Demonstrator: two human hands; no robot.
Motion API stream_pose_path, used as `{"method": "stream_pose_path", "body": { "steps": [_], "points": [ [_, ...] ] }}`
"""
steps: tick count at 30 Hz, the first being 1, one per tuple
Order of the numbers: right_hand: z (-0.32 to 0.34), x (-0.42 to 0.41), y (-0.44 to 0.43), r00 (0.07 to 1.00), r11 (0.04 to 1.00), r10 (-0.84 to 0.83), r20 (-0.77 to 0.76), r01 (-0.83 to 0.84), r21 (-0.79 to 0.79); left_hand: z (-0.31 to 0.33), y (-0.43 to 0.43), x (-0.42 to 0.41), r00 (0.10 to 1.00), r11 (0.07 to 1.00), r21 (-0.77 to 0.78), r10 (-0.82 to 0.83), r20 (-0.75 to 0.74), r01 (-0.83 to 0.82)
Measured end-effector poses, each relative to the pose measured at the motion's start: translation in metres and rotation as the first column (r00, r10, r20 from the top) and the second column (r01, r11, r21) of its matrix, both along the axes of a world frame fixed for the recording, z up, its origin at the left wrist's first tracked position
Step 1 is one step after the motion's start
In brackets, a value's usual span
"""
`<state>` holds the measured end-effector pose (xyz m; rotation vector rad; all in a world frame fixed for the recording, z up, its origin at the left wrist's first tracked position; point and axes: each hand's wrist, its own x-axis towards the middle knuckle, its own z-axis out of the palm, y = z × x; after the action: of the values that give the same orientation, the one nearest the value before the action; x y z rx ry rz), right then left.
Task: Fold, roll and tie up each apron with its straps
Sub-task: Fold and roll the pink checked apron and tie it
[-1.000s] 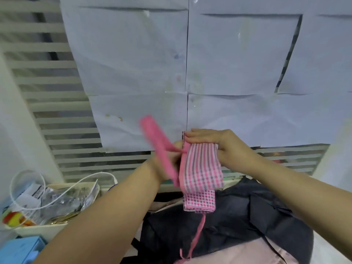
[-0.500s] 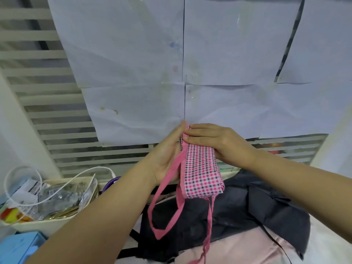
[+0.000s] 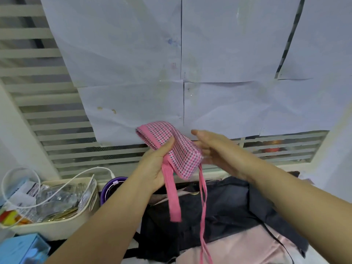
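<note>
A rolled pink checked apron [image 3: 171, 147] is held up in the air at the centre of the head view, tilted with its far end up and left. My left hand [image 3: 154, 166] grips it from below, thumb on top. A wide pink strap [image 3: 172, 195] hangs down from under that thumb. A thin pink strap [image 3: 203, 206] dangles from the roll's lower right corner. My right hand [image 3: 215, 151] hovers just right of the roll with fingers spread; whether it touches the roll, I cannot tell.
A dark apron [image 3: 219, 212] and a pale pink one [image 3: 238, 246] lie heaped below the hands. A cream basket [image 3: 57, 223] with packets and a white cable stands at the left, a blue box [image 3: 21, 248] in front of it. Papered slatted window behind.
My right hand has let go of the roll's top and drawn off to the right. My left hand has tilted the roll, and the wide strap now hangs straight down.
</note>
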<state>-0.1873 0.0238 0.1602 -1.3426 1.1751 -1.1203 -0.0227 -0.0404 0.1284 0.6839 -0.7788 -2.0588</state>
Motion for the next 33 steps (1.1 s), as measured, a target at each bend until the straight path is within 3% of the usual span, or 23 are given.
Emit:
{"method": "stream_pose_path", "body": {
  "steps": [2,4,9,12,14,20,25,28,30,33],
  "points": [
    [-0.009,0.016,0.007,0.999,0.999,0.019,-0.051,-0.021,-0.037,-0.002,0.003,-0.004,0.994,0.995,0.053,0.093,-0.063,-0.090],
    [-0.016,0.028,0.008,0.994,0.991,-0.079,-0.070,0.071,-0.111,-0.003,0.009,-0.008,0.985,0.988,0.084,0.137,-0.103,-0.129],
    [-0.022,0.038,0.007,0.952,0.954,-0.204,0.229,0.246,-0.171,0.001,0.026,-0.010,0.974,0.997,0.036,0.080,-0.214,-0.074],
    [-0.018,0.037,0.012,0.947,0.913,-0.236,0.218,0.293,-0.283,0.003,0.032,0.000,0.972,0.999,-0.017,0.028,-0.232,-0.033],
    [-0.013,0.033,0.014,0.959,0.912,-0.219,0.182,0.268,-0.310,0.007,0.029,0.010,0.960,0.995,-0.028,0.084,-0.269,-0.095],
    [-0.013,0.025,0.013,0.949,0.957,-0.174,0.262,0.226,-0.182,0.022,0.030,0.020,0.928,0.973,-0.079,0.180,-0.326,-0.216],
    [-0.010,0.026,0.014,0.835,0.967,-0.171,0.523,0.244,-0.074,0.025,0.041,0.017,0.903,0.991,-0.030,0.108,-0.416,-0.132],
    [-0.011,0.026,0.017,0.746,0.993,-0.092,0.660,0.114,0.010,0.027,0.045,0.018,0.889,0.998,0.000,0.058,-0.455,-0.065],
    [-0.009,0.024,0.020,0.786,0.999,-0.049,0.617,0.045,0.022,0.027,0.046,0.020,0.879,0.996,0.017,0.084,-0.469,-0.086],
    [-0.003,0.022,0.023,0.901,0.988,-0.118,0.417,0.150,-0.046,0.023,0.046,0.021,0.865,0.986,0.084,0.167,-0.474,-0.144]
  ]
}}
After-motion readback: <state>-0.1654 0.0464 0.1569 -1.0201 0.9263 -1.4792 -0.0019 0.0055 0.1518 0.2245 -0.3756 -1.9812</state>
